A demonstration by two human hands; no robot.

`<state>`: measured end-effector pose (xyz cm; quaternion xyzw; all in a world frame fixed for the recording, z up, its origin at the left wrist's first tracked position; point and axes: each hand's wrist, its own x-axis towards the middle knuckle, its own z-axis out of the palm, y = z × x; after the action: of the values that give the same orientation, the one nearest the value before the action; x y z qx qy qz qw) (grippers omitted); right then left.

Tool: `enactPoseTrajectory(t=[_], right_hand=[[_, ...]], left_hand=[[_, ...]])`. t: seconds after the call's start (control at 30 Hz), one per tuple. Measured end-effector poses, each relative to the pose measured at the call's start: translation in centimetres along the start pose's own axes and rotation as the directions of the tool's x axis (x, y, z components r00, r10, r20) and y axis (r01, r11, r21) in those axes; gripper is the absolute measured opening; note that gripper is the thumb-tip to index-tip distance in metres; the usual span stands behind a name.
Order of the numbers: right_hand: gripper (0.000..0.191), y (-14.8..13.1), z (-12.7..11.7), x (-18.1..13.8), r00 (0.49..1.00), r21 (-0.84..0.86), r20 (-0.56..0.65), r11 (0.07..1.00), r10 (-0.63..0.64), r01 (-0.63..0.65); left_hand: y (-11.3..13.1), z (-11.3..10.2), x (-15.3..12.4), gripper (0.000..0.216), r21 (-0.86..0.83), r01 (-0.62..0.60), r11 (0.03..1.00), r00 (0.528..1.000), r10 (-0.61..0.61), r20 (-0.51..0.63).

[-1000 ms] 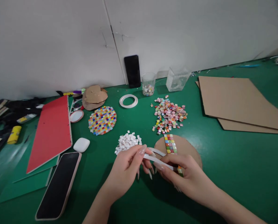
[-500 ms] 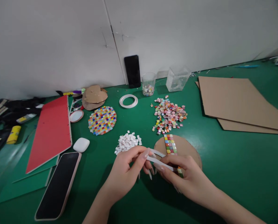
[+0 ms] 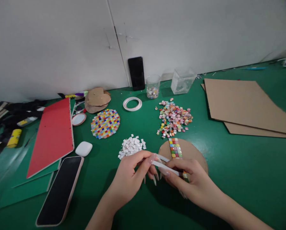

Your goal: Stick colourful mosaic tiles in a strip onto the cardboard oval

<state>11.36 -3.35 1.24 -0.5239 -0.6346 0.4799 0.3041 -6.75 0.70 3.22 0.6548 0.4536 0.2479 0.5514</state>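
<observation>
My left hand (image 3: 135, 171) pinches one end of a narrow white strip of tape (image 3: 165, 166) between thumb and fingertips. My right hand (image 3: 189, 179) is closed on the same strip farther along, over the near part of a round cardboard disc (image 3: 194, 150). Rows of colourful square mosaic tiles (image 3: 175, 148) run down the disc; some show again beside my right fingers, which hide the rest. Just beyond my left hand lies a pile of small white squares (image 3: 131, 146). A heap of loose coloured tiles (image 3: 173, 118) sits behind the disc.
A finished-looking mosaic disc (image 3: 105, 124), a tape roll (image 3: 132, 104), a tile cup (image 3: 152, 87) and a clear box (image 3: 183, 82) stand farther back. Phones (image 3: 60, 191), a white case (image 3: 83, 149) and a red board (image 3: 53, 134) lie left; cardboard sheets (image 3: 243, 102) lie right.
Both hands stay almost in place on the white tape; the left fingertips have shifted very slightly. Everything else is unchanged.
</observation>
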Motion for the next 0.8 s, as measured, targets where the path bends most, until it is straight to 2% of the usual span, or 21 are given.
enactPoseTrajectory(t=[0.33, 0.57, 0.8], right_hand=[[0.034, 0.1, 0.3, 0.0, 0.999, 0.08, 0.023, 0.996, 0.047, -0.049], [0.031, 0.7, 0.9, -0.1, 0.999, -0.021, 0.021, 0.999, -0.035, 0.035], [0.034, 0.8, 1.4, 0.2, 0.994, -0.174, -0.016, 0.98, -0.105, 0.1]], left_hand=[[-0.4, 0.5, -0.1, 0.021, -0.038, -0.022, 0.999, 0.996, 0.018, -0.084], [-0.8, 1.0, 0.1, 0.027, -0.056, 0.013, 0.998, 0.99, -0.021, -0.139], [-1.2, 1.5, 0.2, 0.032, -0.077, -0.019, 0.997, 0.979, 0.003, -0.203]])
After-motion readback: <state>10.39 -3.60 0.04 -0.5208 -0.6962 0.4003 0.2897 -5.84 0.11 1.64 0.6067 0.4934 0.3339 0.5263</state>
